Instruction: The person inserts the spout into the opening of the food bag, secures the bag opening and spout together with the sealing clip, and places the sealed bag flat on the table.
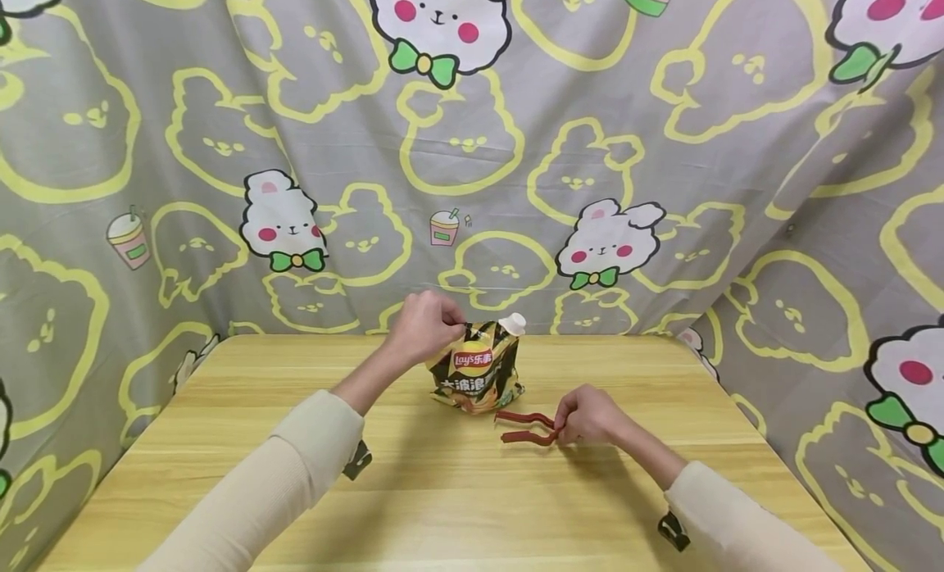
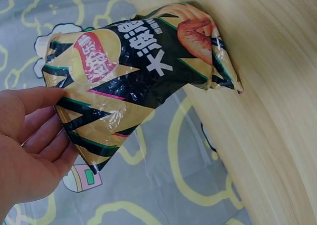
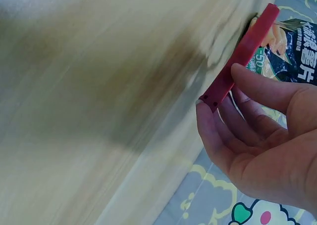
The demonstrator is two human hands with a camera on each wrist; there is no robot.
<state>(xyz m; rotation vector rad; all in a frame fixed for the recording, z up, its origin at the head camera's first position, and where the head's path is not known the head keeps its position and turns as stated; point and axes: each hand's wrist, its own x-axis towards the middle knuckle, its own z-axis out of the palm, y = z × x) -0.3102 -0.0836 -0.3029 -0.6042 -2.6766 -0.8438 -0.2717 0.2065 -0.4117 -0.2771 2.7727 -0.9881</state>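
Note:
A black and gold Lay's chip bag [image 1: 475, 371] stands on the table, and a white cap [image 1: 514, 323] shows at its upper right corner. My left hand [image 1: 424, 330] pinches the bag's top edge near the left corner, thumb in front and fingers behind, as the left wrist view shows. In my right hand [image 1: 586, 415] is a red bag clip [image 1: 531, 429], pinched at its joined end. Its two arms are spread and point left, low in front of the bag. From the right wrist the clip [image 3: 242, 56] overlaps the bag's lower part.
The wooden table [image 1: 457, 506] reaches back to a grey curtain [image 1: 354, 146] printed with yellow outlines and white rabbits. More curtain hangs along the right side. A black strap piece sits near each cuff.

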